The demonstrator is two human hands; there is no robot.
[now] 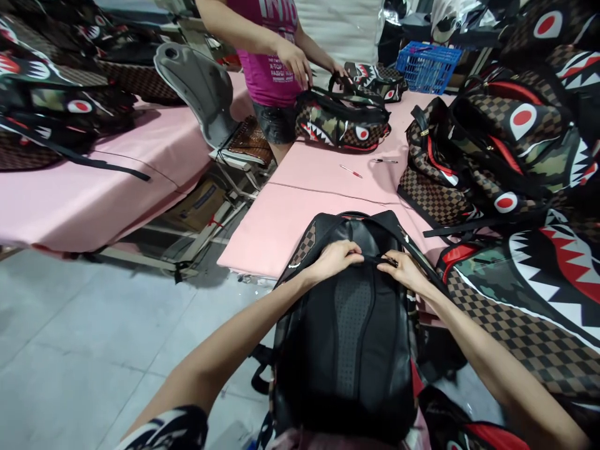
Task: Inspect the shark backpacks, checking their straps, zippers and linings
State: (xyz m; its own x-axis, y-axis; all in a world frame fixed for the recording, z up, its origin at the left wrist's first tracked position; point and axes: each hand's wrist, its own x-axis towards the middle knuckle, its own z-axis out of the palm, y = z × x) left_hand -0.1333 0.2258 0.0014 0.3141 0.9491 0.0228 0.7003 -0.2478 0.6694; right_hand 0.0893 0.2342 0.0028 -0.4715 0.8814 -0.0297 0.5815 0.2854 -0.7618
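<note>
A black backpack stands in front of me with its padded back panel facing me, its top end at the edge of the pink table. Near the top of that panel my left hand pinches one end of a short black strap. My right hand pinches the other end, thumb and fingers closed. Between the two hands the strap runs roughly level across the panel. Brown checkered material shows on the bag's left side. Whether the strap is joined to the bag is hard to make out.
Across the pink table, another person handles a shark-face backpack. Similar bags pile up on the right. A red pen, a black pen and a blue basket lie beyond. A grey chair stands left.
</note>
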